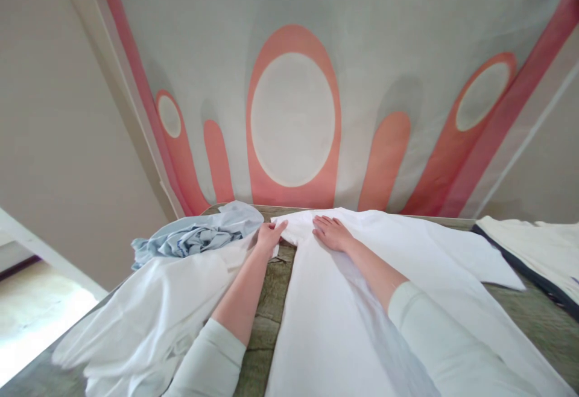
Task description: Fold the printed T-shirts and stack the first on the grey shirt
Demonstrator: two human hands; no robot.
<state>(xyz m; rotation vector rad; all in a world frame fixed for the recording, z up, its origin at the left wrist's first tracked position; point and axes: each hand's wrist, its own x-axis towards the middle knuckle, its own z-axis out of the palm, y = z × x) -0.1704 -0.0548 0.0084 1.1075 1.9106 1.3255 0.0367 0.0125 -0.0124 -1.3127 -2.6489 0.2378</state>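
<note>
A white short-sleeved T-shirt [325, 312] lies spread out on a wood-patterned table [266, 330]. At the end of its left sleeve, my left hand [270, 235] is closed, pinching the sleeve edge between thumb and fingers. My right hand [332, 233] rests flat on the shirt near the left shoulder, fingers stretched out. The shirt's other sleeve [493, 264] reaches out to the right. Part of the shirt's lower right side is hidden under my right forearm.
Left of my left arm lies a loose heap of white cloth [167, 300], with a crumpled light-blue garment [199, 237] behind it. Folded cream and dark clothes [534, 252] sit at the far right. A grey wall panel with coral shapes [294, 192] rises behind the table.
</note>
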